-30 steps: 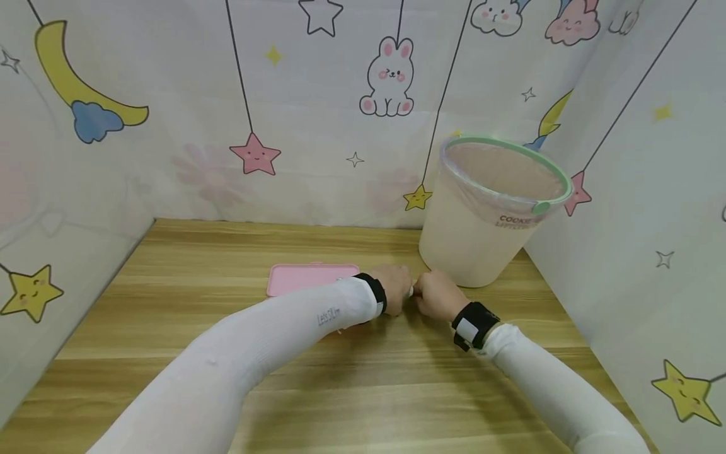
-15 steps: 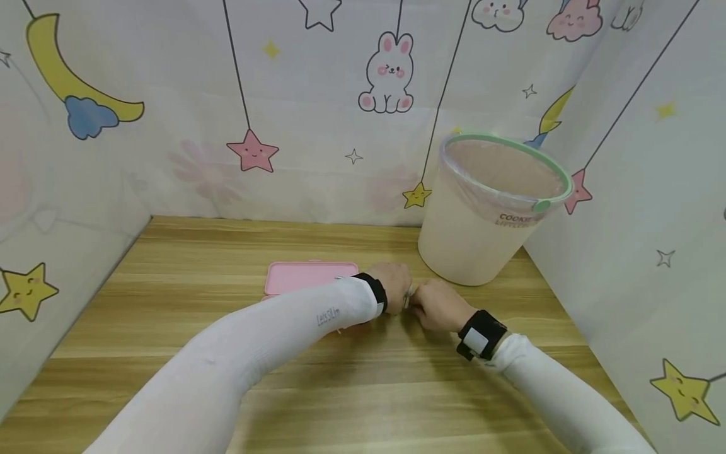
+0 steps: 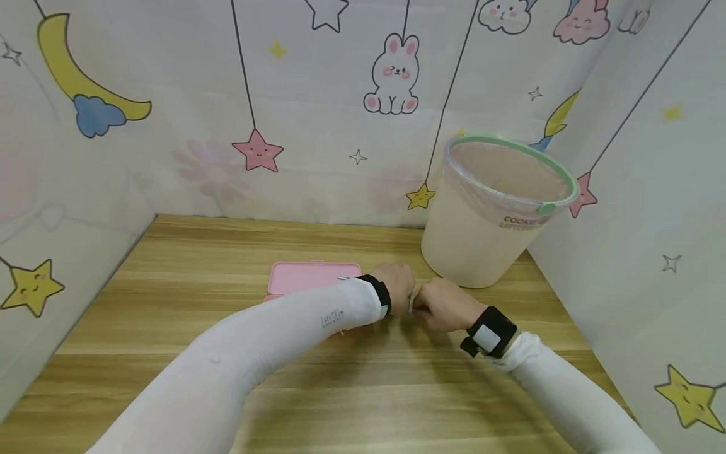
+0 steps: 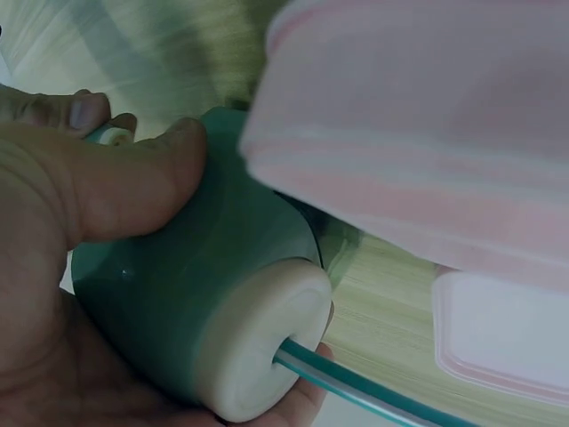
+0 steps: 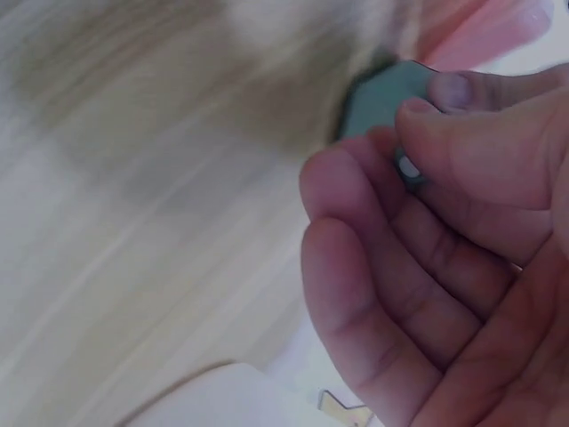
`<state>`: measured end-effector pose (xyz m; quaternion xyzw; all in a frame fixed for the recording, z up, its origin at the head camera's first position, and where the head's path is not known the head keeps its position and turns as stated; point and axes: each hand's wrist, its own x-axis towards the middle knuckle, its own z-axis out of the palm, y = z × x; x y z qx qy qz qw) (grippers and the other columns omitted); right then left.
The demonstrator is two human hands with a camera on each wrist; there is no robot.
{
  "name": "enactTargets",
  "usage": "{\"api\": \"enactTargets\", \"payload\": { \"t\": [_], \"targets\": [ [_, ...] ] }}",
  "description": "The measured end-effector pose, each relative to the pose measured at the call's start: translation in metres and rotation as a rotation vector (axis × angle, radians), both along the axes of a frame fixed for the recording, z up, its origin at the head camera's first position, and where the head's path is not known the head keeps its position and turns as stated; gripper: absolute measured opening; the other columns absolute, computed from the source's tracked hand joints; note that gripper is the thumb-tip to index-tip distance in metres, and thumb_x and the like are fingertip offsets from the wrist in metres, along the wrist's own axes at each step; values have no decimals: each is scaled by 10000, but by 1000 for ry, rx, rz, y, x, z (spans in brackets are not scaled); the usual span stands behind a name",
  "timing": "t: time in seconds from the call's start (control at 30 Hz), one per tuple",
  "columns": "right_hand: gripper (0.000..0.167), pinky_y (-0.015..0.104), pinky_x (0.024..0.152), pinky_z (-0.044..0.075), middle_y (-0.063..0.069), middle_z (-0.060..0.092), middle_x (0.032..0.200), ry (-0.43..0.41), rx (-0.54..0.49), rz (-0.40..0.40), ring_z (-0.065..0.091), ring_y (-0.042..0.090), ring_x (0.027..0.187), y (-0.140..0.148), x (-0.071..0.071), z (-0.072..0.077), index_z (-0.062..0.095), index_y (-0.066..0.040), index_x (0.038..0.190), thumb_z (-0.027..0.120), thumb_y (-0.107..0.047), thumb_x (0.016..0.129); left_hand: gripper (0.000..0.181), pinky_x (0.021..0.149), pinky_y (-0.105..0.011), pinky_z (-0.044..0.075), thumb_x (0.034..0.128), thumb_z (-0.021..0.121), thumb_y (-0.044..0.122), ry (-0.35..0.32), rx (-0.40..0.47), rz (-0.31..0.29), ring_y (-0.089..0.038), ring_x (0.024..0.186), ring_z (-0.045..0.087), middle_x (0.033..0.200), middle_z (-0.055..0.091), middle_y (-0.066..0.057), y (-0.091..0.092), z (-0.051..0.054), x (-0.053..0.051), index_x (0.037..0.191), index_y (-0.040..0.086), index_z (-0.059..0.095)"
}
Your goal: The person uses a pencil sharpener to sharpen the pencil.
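My left hand [image 3: 398, 287] holds a dark green pencil sharpener [image 4: 204, 258] with its thumb across the top and its fingers underneath. A thin green pencil [image 4: 356, 382] with a pale stripe runs into the hole in the sharpener's round cream end. Close against it, my right hand [image 3: 450, 306] pinches the small handle [image 5: 408, 165] on the sharpener's other side between thumb and forefinger, the remaining fingers curled. In the head view, the hands mostly hide the sharpener, and the pencil is out of sight.
An opened pink pencil case [image 3: 314, 275] lies on the wooden table [image 3: 340, 397], partly behind the left forearm. Behind the right hand stands a cream bin [image 3: 473, 243] with a green rim and clear liner. Patterned cloth walls [image 3: 317, 82] border the table.
In the head view, my right hand has dropped and turned slightly beside the left, its wrist shifting right and nearer. The left hand stays almost in place, still gripping the sharpener.
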<state>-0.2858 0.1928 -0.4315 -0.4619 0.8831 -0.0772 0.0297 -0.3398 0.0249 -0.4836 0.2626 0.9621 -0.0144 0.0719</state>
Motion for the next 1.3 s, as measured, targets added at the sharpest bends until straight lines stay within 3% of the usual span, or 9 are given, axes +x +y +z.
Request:
{"api": "enactTargets", "payload": {
  "t": [0.03,0.1,0.17,0.4,0.5,0.6,0.83,1.1,1.3],
  "targets": [
    [388,193,555,263,-161,358,644,-1,2,2,314,8,596,0,0,2,606,-194,628,825,-25,899,299,785,-390,621,902,823,403,0,-5,0,-190,928,688,1120,697,9,-1,7,4,1029,171,684],
    [397,189,551,251,-166,350,637,-5,5,2,305,0,586,-1,0,6,607,-198,624,841,-35,900,304,722,-395,597,870,814,417,4,28,-3,-187,869,660,1065,666,24,2,-25,-21,983,191,645],
    [396,185,550,250,-172,345,636,-5,3,4,299,-6,581,-1,1,9,612,-197,625,850,-42,901,314,705,-408,577,864,816,443,15,29,2,-184,869,655,1067,651,36,3,-34,-28,959,214,623],
    [460,185,557,220,-177,301,643,-28,23,20,270,-13,583,2,-1,15,523,-228,616,835,-49,903,122,778,-365,626,970,764,280,-6,-8,38,-193,928,673,1107,688,18,2,12,19,957,183,692],
    [436,186,563,232,-176,318,647,-25,8,32,288,-13,589,2,-3,21,540,-219,622,825,-34,894,167,691,-384,588,941,785,307,-9,1,15,-197,857,640,1034,651,49,4,-18,-10,968,212,651],
    [421,183,559,240,-177,328,641,-22,2,33,301,-19,582,1,-4,25,565,-216,626,831,-35,898,207,693,-378,587,945,804,342,-4,-4,11,-156,853,626,1052,637,62,2,-20,-15,997,227,641],
    [378,181,559,264,-181,357,639,-23,13,25,319,-22,580,1,-5,31,624,-198,642,843,-48,910,152,771,-316,623,985,764,222,-4,-60,28,-147,914,678,1111,689,3,-5,62,53,1069,146,662],
    [270,188,577,348,-166,475,638,-20,6,7,383,-11,588,3,-9,39,742,-159,699,853,-54,922,188,650,-275,564,976,790,285,-60,-66,-2,-133,802,605,1034,662,20,-4,49,33,1026,151,669],
    [219,198,592,424,-162,585,653,-34,-6,-25,459,-12,607,4,-12,41,795,-181,745,864,-79,926,197,602,-262,496,995,805,229,-119,-47,25,-129,732,569,911,659,30,-7,67,47,1104,141,666]
  ]
}}
